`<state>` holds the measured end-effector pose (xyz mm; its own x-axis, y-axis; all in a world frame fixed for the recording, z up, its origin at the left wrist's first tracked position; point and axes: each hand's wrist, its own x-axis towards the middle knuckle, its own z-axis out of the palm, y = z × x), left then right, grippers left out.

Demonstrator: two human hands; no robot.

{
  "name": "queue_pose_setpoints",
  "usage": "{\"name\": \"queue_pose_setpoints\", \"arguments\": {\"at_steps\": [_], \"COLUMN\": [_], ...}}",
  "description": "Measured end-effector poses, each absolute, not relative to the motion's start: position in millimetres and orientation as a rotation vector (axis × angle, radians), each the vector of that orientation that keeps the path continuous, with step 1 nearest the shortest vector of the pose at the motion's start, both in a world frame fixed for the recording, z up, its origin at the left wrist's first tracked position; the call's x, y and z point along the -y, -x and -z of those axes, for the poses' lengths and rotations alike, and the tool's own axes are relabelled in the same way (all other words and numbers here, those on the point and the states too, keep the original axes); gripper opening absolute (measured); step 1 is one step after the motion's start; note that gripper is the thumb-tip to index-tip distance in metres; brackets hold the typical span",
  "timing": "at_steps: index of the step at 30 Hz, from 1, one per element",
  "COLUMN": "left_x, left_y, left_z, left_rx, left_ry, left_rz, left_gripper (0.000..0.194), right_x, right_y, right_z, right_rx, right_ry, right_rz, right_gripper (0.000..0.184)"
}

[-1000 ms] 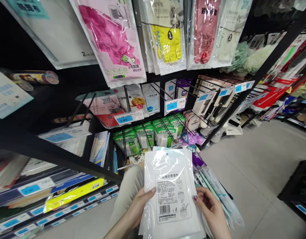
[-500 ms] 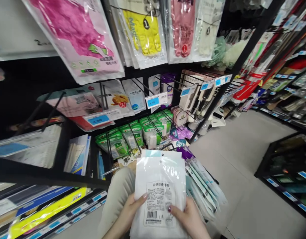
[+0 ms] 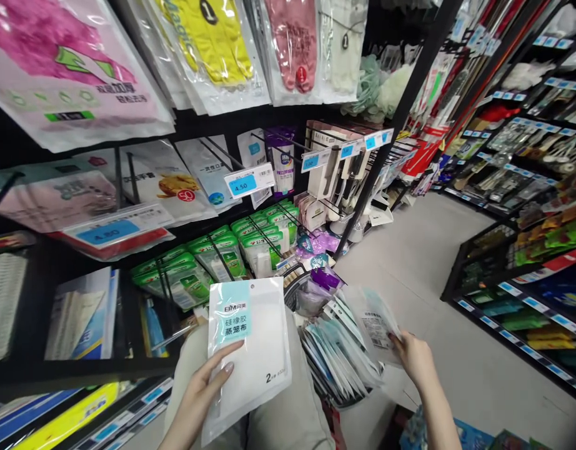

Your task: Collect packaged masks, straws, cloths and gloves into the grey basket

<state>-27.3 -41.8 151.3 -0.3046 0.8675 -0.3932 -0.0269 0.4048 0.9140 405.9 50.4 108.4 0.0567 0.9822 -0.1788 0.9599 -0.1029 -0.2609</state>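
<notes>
My left hand (image 3: 210, 381) grips a white and teal packet of silicone steamer cloth (image 3: 257, 359), its printed front facing up above my knees. Out to the right, my right hand (image 3: 407, 353) pinches a second flat packet (image 3: 375, 325) by its edge, its barcode label showing. That packet hangs beside a dark basket (image 3: 295, 289) on the floor. Inside the basket, several similar packets (image 3: 342, 350) stand on edge, with purple packets (image 3: 323, 284) behind them.
Bagged gloves (image 3: 217, 50) hang overhead on the rack. Below are price tags (image 3: 248, 181) on hooks and green-topped packs (image 3: 217, 256). A black rack post (image 3: 377, 169) slants at centre right. Across the grey floor (image 3: 410, 250) stands another shelf (image 3: 517, 306).
Both hands held packets together in front of me; now they are apart. My right hand has moved right with one packet, while my left keeps another, front side up. The view has swung right.
</notes>
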Motion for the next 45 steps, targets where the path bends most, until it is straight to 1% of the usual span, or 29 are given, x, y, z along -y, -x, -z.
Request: {"name": "queue_pose_setpoints", "arguments": {"at_steps": [6,13,21,24,30,34,38,45], "left_x": [45,45,42,43,44,43,44,45], "left_y": [20,18,24,28,28,25,25,28], "left_z": [-154,-156,-148,-143,-141,-142,-142,-140], "left_rx": [-1.658,-1.667,-1.647,-1.619,-1.604,-1.599,-1.6,-1.627], "left_ry": [-0.723,-0.698,-0.746,-0.784,-0.789,-0.805,-0.815,-0.823], "left_rz": [-1.085,-1.084,-1.012,-0.991,-0.973,-0.96,-0.96,-0.957], "left_gripper": [0.047,0.049,0.053,0.051,0.05,0.05,0.05,0.049], "right_x": [-43,-22,-17,-20,-30,-38,-40,-32], "right_y": [-411,-404,-396,-389,-379,-374,-371,-375], "right_z": [-62,-19,26,34,47,53,52,49], "right_rx": [2.094,1.88,2.249,2.302,2.346,2.345,2.328,2.284], "right_ry": [2.19,2.025,2.183,2.25,2.334,2.342,2.335,2.306], "right_rz": [-0.542,-0.686,-0.744,-0.737,-0.778,-0.825,-0.831,-0.839], "right_gripper": [0.042,0.039,0.024,0.023,0.027,0.025,0.024,0.028]}}
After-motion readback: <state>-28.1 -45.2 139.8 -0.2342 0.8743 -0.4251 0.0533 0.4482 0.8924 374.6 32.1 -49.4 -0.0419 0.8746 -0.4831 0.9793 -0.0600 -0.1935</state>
